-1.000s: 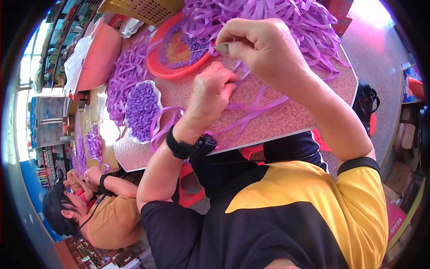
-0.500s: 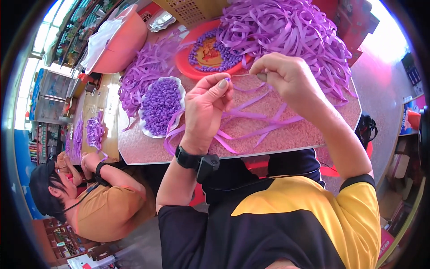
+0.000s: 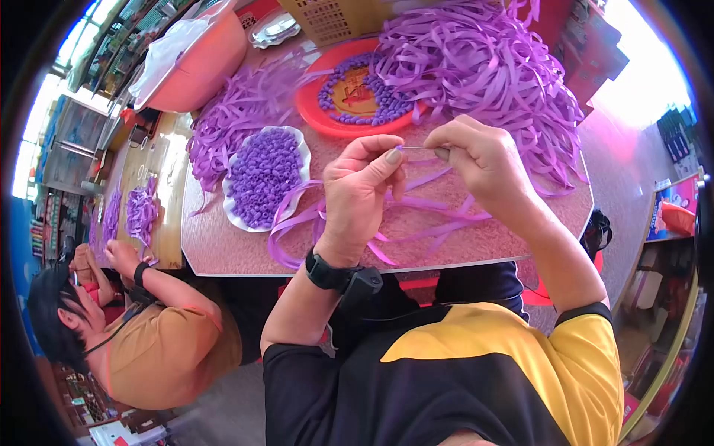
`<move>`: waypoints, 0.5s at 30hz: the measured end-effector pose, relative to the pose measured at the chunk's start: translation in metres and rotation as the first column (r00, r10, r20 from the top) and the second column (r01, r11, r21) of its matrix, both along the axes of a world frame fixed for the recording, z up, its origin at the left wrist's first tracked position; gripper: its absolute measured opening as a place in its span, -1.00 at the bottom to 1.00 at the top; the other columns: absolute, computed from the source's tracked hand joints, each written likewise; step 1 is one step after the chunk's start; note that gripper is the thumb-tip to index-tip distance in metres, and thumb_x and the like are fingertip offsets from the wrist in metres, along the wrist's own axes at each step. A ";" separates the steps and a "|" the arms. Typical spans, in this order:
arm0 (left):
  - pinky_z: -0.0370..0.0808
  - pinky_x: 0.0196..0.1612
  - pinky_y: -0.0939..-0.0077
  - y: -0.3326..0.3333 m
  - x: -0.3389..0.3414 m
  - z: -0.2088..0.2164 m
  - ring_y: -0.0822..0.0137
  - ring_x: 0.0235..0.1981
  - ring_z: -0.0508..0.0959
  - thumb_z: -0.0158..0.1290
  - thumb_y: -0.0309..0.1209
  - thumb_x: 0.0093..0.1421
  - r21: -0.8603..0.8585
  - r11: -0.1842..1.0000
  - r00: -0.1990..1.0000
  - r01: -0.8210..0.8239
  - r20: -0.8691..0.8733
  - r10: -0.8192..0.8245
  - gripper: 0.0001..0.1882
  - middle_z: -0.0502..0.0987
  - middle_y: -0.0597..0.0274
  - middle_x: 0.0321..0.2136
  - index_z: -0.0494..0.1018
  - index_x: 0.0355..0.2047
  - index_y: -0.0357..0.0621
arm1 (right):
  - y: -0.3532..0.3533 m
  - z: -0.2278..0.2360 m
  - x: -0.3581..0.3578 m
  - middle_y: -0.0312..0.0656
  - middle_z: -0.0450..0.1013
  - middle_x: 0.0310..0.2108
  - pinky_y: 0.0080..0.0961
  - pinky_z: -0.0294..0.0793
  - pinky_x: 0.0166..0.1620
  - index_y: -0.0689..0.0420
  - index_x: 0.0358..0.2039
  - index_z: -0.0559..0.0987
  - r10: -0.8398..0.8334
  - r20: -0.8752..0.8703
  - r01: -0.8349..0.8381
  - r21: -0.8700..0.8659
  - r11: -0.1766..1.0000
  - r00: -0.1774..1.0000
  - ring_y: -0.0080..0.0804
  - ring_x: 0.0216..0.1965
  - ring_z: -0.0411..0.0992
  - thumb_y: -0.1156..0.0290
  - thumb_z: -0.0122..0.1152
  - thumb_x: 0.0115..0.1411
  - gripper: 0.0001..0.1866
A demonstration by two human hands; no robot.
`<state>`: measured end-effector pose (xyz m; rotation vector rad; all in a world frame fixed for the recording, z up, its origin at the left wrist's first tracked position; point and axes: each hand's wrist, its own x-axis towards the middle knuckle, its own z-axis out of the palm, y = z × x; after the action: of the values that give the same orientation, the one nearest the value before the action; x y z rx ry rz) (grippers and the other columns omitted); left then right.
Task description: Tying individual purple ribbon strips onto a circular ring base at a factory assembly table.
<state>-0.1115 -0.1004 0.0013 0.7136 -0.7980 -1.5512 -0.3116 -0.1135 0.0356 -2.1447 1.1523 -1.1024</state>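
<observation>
Thumb and forefinger of my left hand pinch a small purple piece that looks like a bead. A thin needle-like rod runs from it to my right hand, whose closed fingertips grip its other end. Loose purple ribbons trail across the pink tabletop under both hands. Left of my left hand, a white scalloped dish is heaped with purple beads. Beyond my hands, a red plate carries more beads in a ring. My palms hide whatever else the fingers hold.
A big pile of purple ribbon covers the far right, a smaller one the far left. Behind stand a yellow perforated basket and a pink basin. A co-worker sits left at a wooden table.
The view has shifted slightly, and both hands appear a little lower in it. The pinch on the small purple piece and the needle-like rod stays the same.
</observation>
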 end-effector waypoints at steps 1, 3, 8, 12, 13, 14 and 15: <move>0.44 -0.47 0.60 0.001 0.000 0.001 0.46 -0.47 0.55 0.13 -0.55 0.28 -0.016 1.000 1.000 -0.006 0.014 0.006 -0.82 0.59 0.22 -0.35 0.51 -0.11 -0.30 | 0.001 -0.002 0.001 -0.08 0.51 -0.36 -0.42 0.46 -0.19 0.26 -0.24 0.59 0.009 0.000 -0.009 0.003 1.000 1.000 -0.24 -0.30 0.52 0.74 0.11 0.13 -0.79; 0.43 -0.47 0.61 0.002 -0.001 0.001 0.47 -0.48 0.54 0.14 -0.55 0.28 -0.030 0.999 0.999 -0.018 0.027 0.019 -0.82 0.58 0.22 -0.36 0.51 -0.12 -0.31 | 0.002 -0.003 0.003 -0.09 0.48 -0.40 -0.43 0.45 -0.23 0.25 -0.25 0.60 -0.026 -0.014 0.025 -0.032 0.999 1.000 -0.25 -0.33 0.50 0.75 0.11 0.14 -0.80; 0.40 -0.48 0.65 0.005 0.002 0.000 0.50 -0.50 0.51 0.15 -0.54 0.27 -0.047 0.998 0.998 -0.037 0.057 0.040 -0.82 0.56 0.26 -0.39 0.51 -0.13 -0.31 | 0.005 0.001 0.004 -0.12 0.45 -0.43 -0.49 0.43 -0.28 0.25 -0.25 0.60 0.045 0.002 -0.044 -0.056 0.997 0.999 -0.31 -0.38 0.49 0.76 0.10 0.15 -0.79; 0.38 -0.49 0.68 0.010 -0.002 0.001 0.52 -0.52 0.50 0.17 -0.54 0.26 -0.044 0.998 0.994 -0.044 0.098 0.048 -0.82 0.55 0.29 -0.44 0.52 -0.14 -0.31 | 0.003 -0.005 0.008 -0.16 0.45 -0.44 -0.54 0.40 -0.32 0.28 -0.26 0.60 0.088 0.090 -0.086 -0.033 0.996 0.992 -0.41 -0.42 0.45 0.77 0.10 0.13 -0.79; 0.39 -0.49 0.66 0.010 0.000 0.001 0.50 -0.51 0.51 0.15 -0.55 0.26 -0.035 0.999 0.995 -0.026 0.093 0.029 -0.82 0.57 0.25 -0.41 0.52 -0.13 -0.32 | 0.002 -0.007 0.010 -0.16 0.45 -0.44 -0.54 0.40 -0.32 0.28 -0.26 0.60 0.099 0.091 -0.096 -0.034 0.995 0.991 -0.41 -0.42 0.45 0.77 0.10 0.13 -0.79; 0.39 -0.48 0.64 0.011 0.002 0.001 0.48 -0.50 0.52 0.14 -0.57 0.26 -0.027 1.000 0.996 -0.009 0.090 0.011 -0.81 0.60 0.21 -0.38 0.52 -0.12 -0.33 | 0.001 -0.011 0.011 -0.19 0.45 -0.44 -0.56 0.38 -0.33 0.27 -0.25 0.60 0.098 0.110 -0.094 -0.036 0.995 0.989 -0.47 -0.42 0.42 0.76 0.11 0.14 -0.80; 0.39 -0.48 0.64 0.010 0.001 0.000 0.48 -0.50 0.52 0.14 -0.57 0.26 -0.027 0.999 0.995 -0.022 0.094 0.025 -0.81 0.60 0.21 -0.38 0.52 -0.12 -0.33 | 0.000 -0.013 0.011 -0.22 0.44 -0.45 -0.58 0.36 -0.34 0.27 -0.24 0.60 0.098 0.130 -0.094 -0.038 0.995 0.987 -0.53 -0.43 0.39 0.75 0.12 0.15 -0.80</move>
<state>-0.1105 -0.0906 0.0011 0.7795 -0.8750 -1.4921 -0.3003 -0.1135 0.0229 -2.0936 0.9683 -1.2061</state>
